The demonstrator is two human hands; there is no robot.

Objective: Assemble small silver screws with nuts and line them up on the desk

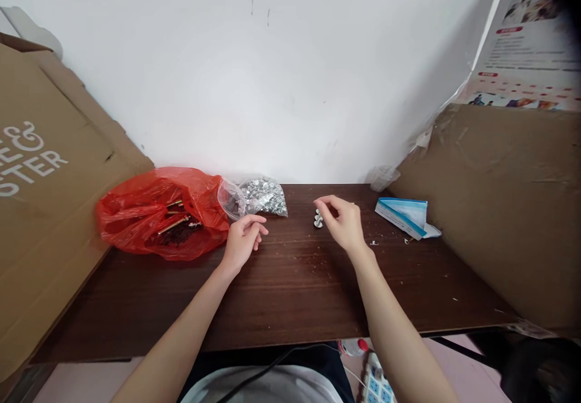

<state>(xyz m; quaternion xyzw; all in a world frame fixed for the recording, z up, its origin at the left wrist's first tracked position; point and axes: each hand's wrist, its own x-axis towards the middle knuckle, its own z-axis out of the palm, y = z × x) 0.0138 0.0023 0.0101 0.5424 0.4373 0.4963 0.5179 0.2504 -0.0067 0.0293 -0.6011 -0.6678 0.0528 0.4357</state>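
Observation:
Several small silvery metal pieces (318, 219) stand close together on the dark wooden table (281, 294). Right beside and partly over them is my right hand (342, 218), its thumb and forefinger pinched together; anything between the tips is too small to make out. My left hand (245, 239) hovers over the table with its fingers loosely apart and nothing in them. Just behind it lies a clear plastic bag (265, 196) full of small shiny metal parts. An open red plastic bag (163, 209) with long metal pieces and dark small parts inside sits to its left.
Cardboard panels flank the table at left (49, 167) and right (508, 197), with a white wall (290, 76) behind. A blue-and-white packet (402, 216) and a clear plastic cup (382, 177) are at the right back. Below the front edge are a bottle (354, 347) and a power strip (376, 382).

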